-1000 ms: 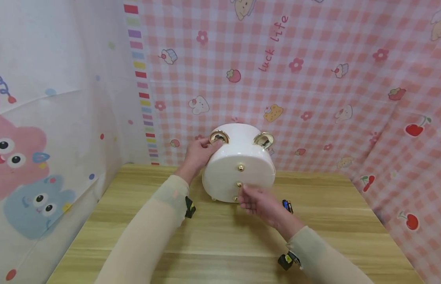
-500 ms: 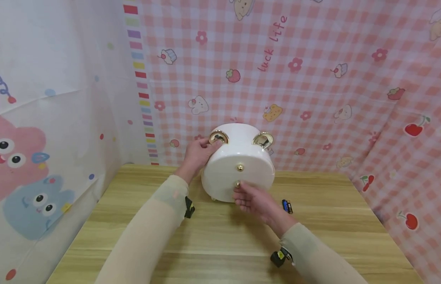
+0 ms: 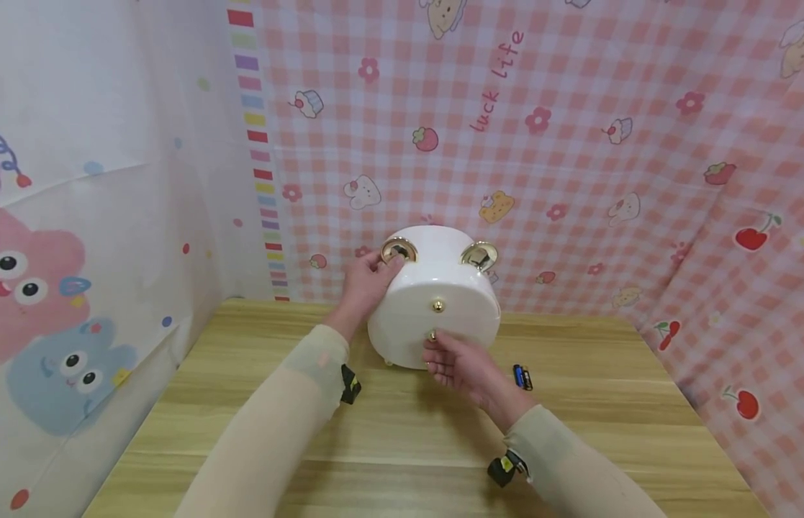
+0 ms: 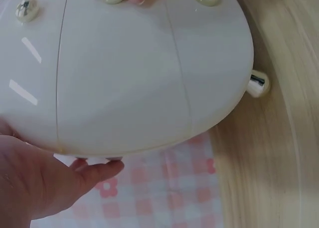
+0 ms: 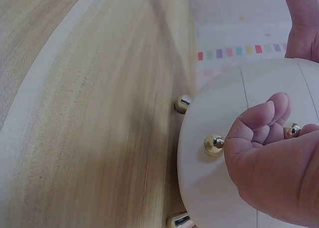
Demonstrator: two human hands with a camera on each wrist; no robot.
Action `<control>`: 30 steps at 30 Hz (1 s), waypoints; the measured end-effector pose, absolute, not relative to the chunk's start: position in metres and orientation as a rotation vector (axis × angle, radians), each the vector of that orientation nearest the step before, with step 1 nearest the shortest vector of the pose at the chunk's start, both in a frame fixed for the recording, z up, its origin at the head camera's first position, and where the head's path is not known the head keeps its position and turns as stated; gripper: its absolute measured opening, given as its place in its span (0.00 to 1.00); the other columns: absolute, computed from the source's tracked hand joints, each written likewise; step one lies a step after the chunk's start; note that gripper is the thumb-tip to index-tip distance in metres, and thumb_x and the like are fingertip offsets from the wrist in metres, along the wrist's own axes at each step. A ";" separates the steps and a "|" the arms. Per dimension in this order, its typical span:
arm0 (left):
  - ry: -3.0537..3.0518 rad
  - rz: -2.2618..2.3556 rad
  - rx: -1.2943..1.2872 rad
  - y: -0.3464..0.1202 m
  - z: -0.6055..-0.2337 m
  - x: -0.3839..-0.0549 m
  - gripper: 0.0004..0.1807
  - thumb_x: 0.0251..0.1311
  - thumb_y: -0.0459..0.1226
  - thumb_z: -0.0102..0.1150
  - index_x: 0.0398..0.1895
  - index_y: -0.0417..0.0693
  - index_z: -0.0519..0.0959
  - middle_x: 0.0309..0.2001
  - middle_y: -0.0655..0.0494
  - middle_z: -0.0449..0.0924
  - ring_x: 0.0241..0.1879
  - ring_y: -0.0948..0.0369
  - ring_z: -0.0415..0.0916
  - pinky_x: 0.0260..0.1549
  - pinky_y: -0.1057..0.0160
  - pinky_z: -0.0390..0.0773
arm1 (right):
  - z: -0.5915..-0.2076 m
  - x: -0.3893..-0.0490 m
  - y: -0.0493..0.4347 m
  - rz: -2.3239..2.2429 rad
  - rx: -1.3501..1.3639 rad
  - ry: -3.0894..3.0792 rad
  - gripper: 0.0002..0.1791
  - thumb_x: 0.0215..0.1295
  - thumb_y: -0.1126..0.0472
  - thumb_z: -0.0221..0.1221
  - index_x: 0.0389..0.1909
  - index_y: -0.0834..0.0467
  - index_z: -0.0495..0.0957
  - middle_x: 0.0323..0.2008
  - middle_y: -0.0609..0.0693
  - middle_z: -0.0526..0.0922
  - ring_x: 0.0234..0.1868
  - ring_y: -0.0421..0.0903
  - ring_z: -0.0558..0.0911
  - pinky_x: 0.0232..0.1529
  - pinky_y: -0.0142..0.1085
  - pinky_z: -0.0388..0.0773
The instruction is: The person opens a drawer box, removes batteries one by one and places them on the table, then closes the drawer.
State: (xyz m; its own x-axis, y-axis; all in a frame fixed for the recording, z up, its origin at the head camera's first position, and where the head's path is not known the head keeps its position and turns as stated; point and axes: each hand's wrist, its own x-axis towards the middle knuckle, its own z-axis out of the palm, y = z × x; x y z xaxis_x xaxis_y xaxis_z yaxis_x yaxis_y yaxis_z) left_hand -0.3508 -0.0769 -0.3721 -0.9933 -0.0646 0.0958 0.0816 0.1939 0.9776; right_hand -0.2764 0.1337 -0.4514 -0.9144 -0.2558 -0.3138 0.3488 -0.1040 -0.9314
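Note:
A white, rounded drawer box (image 3: pixel 402 324) with gold ring-shaped ears, gold feet and round gold knobs stands on the table. Seams divide its front into three drawers, which look flush in the left wrist view. My left hand (image 3: pixel 369 284) holds the upper left side, its thumb beside the left ear (image 3: pixel 399 250). With thumb and forefinger, my right hand (image 3: pixel 463 367) pinches the middle knob (image 5: pixel 292 131), while its other fingers curl loosely below. The top knob (image 3: pixel 438 306) is uncovered. In the right wrist view the bottom knob (image 5: pixel 214 144) shows beside the curled fingers; the head view hides it.
Two small batteries (image 3: pixel 522 377) lie on the wood-grain table (image 3: pixel 389 460), to the right of the box. A pink checked cloth (image 3: pixel 557 158) hangs right behind the box, and a white printed cloth (image 3: pixel 149 237) hangs at the left.
My right hand has shifted slightly left at the middle knob and now covers the bottom knob in the head view. The left hand keeps its hold, and the box stays put.

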 end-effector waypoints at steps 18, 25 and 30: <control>-2.253 -1.835 0.020 -0.069 -0.378 -0.344 0.20 0.73 0.54 0.66 0.53 0.50 0.87 0.37 0.55 0.82 0.34 0.62 0.78 0.32 0.67 0.77 | -0.446 -0.273 0.129 -2.103 0.145 1.779 0.19 0.84 0.49 0.52 0.48 0.60 0.83 0.30 0.41 0.88 0.31 0.37 0.82 0.36 0.30 0.77; -2.261 -1.838 0.004 -0.071 -0.376 -0.344 0.20 0.73 0.53 0.65 0.53 0.48 0.87 0.39 0.54 0.83 0.36 0.62 0.77 0.33 0.68 0.76 | -0.448 -0.269 0.130 -2.094 0.149 1.772 0.19 0.84 0.48 0.52 0.47 0.59 0.84 0.31 0.42 0.88 0.32 0.39 0.81 0.37 0.31 0.77; -2.278 -1.835 0.000 -0.072 -0.375 -0.345 0.21 0.73 0.53 0.66 0.57 0.49 0.87 0.46 0.50 0.87 0.41 0.60 0.78 0.37 0.67 0.77 | -0.447 -0.264 0.133 -2.075 0.118 1.756 0.22 0.85 0.47 0.52 0.54 0.63 0.82 0.33 0.43 0.88 0.33 0.39 0.81 0.39 0.31 0.77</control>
State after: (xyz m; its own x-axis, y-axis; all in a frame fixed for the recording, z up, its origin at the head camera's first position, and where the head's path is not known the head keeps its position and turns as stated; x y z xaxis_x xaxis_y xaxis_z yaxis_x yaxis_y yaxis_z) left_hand -0.3447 -0.0721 -0.3746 -0.9766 -0.1346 0.1675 0.1350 0.2219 0.9657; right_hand -0.2641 0.1332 -0.4472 -0.9091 -0.2580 -0.3271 0.3653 -0.1161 -0.9236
